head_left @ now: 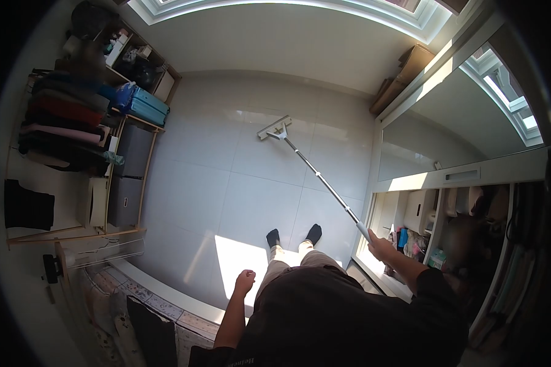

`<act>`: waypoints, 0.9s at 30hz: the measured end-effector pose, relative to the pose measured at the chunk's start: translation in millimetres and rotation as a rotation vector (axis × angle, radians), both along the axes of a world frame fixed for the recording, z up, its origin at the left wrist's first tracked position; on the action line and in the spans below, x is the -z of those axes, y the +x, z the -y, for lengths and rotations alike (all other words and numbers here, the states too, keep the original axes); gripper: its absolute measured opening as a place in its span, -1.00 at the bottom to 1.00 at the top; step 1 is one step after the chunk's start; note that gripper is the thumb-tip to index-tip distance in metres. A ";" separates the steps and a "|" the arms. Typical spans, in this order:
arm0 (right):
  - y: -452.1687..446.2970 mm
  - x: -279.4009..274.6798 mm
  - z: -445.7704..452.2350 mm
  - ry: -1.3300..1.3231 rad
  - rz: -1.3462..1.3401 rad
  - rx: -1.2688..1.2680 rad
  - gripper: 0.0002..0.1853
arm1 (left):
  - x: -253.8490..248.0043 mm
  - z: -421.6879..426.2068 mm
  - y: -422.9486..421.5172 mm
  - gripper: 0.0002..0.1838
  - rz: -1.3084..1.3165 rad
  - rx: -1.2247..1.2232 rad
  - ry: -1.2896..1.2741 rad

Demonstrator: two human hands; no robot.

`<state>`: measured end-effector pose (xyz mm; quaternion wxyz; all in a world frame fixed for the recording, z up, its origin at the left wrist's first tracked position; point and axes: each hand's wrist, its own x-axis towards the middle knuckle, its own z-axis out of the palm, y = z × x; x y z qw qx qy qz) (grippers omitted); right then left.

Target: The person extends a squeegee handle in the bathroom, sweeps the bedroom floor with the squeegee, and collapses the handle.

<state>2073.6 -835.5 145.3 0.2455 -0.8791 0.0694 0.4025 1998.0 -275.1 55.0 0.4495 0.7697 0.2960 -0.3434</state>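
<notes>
One mop (318, 175) in one hand (381, 246)

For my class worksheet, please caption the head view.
Right hand holding a silver metal-poled mop, its pale rectangular head on grey floor tiles.

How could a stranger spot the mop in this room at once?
Find the pale tiled floor, then the dark-socked feet. Beyond them, the mop slants away from the right hand. Its long silvery handle and flat head set it apart from nearby cardboard.
</notes>
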 end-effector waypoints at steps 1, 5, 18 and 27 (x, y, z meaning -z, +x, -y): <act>-9.1 11.7 7.7 -0.013 0.045 -0.067 -0.31 | 0.0 2.7 -6.1 -0.59 -0.009 -0.014 -0.005; 54.3 33.8 -32.7 0.030 0.130 -0.034 -0.34 | -5.8 6.4 -30.7 -0.57 -0.147 0.057 0.057; 95.5 63.1 -72.3 -0.290 0.219 0.121 -0.51 | -57.9 41.6 57.8 -0.59 0.045 0.279 0.066; -202.4 38.5 -80.6 -0.406 0.083 0.510 -0.44 | -15.3 9.8 75.0 -0.59 0.047 0.777 0.042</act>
